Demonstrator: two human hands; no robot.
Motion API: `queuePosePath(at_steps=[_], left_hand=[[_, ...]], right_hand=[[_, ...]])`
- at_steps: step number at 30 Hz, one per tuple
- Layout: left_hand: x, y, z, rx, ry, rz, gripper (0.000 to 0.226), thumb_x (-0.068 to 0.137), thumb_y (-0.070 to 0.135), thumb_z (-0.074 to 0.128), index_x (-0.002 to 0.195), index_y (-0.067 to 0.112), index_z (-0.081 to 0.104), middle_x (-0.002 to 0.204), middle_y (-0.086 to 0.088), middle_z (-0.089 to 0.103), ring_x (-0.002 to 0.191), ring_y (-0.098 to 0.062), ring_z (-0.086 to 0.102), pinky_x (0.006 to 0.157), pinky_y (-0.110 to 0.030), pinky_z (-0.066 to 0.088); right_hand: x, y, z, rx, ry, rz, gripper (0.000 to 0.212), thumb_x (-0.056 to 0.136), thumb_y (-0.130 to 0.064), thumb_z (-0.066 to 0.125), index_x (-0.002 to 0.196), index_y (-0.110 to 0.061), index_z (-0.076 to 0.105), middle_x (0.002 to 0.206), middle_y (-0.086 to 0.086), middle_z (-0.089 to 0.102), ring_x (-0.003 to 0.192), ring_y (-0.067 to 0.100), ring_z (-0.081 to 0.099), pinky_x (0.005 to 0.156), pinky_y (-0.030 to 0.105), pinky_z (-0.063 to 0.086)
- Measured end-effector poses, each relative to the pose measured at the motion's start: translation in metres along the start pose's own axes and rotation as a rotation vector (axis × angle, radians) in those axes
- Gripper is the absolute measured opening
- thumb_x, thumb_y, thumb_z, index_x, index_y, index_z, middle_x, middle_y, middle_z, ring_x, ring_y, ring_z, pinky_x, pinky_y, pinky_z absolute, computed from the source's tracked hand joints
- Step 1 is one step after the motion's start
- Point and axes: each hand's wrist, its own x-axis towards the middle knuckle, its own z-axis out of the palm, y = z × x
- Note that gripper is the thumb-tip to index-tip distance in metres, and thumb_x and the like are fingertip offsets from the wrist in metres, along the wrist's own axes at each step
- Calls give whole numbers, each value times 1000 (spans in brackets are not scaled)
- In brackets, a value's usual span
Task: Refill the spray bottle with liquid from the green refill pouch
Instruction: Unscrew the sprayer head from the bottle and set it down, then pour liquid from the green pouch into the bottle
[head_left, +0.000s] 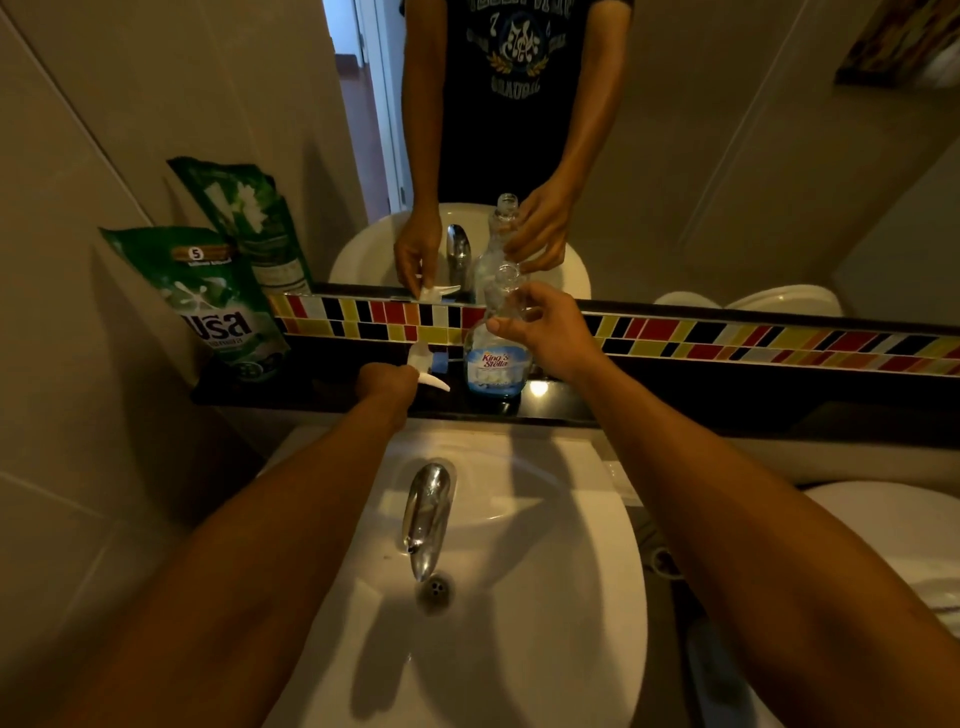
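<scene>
Hands: right hand (540, 332) grips the clear, uncapped spray bottle (493, 358); left hand (387, 382) pinches the white trigger sprayer (426, 366) beside it.

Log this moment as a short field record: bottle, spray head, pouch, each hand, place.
bottle: clear spray bottle, upright on the dark ledge behind the sink, neck open, head off
spray head: white trigger head, on the ledge left of the bottle
pouch: green refill pouch, leaning in the left corner, untouched
left hand: grips the trigger head
right hand: holds the bottle's upper part
refill: not yet begun
</scene>
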Motion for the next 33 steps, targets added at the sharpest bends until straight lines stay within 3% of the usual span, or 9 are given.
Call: queuePosePath(at_steps=[6, 11, 15, 19, 22, 26, 30, 33], left_hand=[[3, -1, 3, 184, 63, 53, 28, 96, 14, 63, 123, 5, 60, 118, -16, 66, 101, -30, 68, 74, -32, 54], [4, -3, 6, 263, 90, 104, 22, 97, 16, 64, 116, 4, 65, 112, -15, 69, 97, -29, 69, 75, -32, 56], [0, -6, 7, 309, 69, 177, 24, 95, 9, 65, 119, 5, 67, 116, -17, 68, 104, -33, 68, 90, -44, 58], [-12, -4, -2, 338, 82, 296, 25, 96, 8, 63, 121, 4, 65, 116, -16, 66, 109, -33, 65, 92, -44, 56], [-22, -1, -14, 394, 124, 405, 14, 98, 17, 61, 101, 4, 67, 102, -13, 67, 100, -31, 67, 76, -36, 52], [-44, 7, -34, 518, 192, 577, 24, 96, 20, 62, 116, 6, 66, 115, -13, 65, 108, -31, 62, 76, -34, 42], [-64, 16, -61, 631, 207, 621, 45, 96, 24, 62, 139, 14, 57, 135, -12, 61, 122, -33, 58, 91, -42, 49], [-77, 17, -86, 654, 230, 636, 47, 95, 27, 62, 140, 18, 56, 134, -11, 62, 119, -34, 59, 91, -43, 51]], right_hand=[[1, 0, 0, 21, -3, -3, 43, 92, -16, 77, 132, -11, 63, 124, 4, 69, 106, 8, 64, 79, 18, 52], [1, 1, 1, 27, 15, 5, 44, 92, -12, 76, 133, -9, 62, 123, 4, 68, 100, 4, 63, 77, 17, 54], [-3, 1, 3, 52, 17, 16, 52, 92, -9, 75, 140, -10, 56, 127, 0, 64, 99, 0, 61, 78, 16, 53], [-9, 4, 5, 111, 48, 39, 68, 92, -15, 76, 152, -20, 44, 144, 1, 57, 121, 12, 59, 85, 22, 55], [-19, 6, 7, 151, 211, 67, 58, 97, -19, 69, 150, -20, 45, 143, 4, 56, 122, 16, 58, 81, 20, 53], [-38, 6, 13, -9, 443, -11, 37, 98, -22, 67, 132, -18, 54, 128, 5, 58, 107, 14, 62, 71, 16, 51], [-58, 1, 24, -115, 385, -57, 26, 100, -25, 63, 124, -20, 54, 123, 0, 55, 108, 18, 65, 79, 37, 64], [-68, -7, 38, -170, 346, -137, 23, 100, -24, 63, 122, -19, 55, 115, -5, 53, 99, 15, 63, 80, 35, 61]])
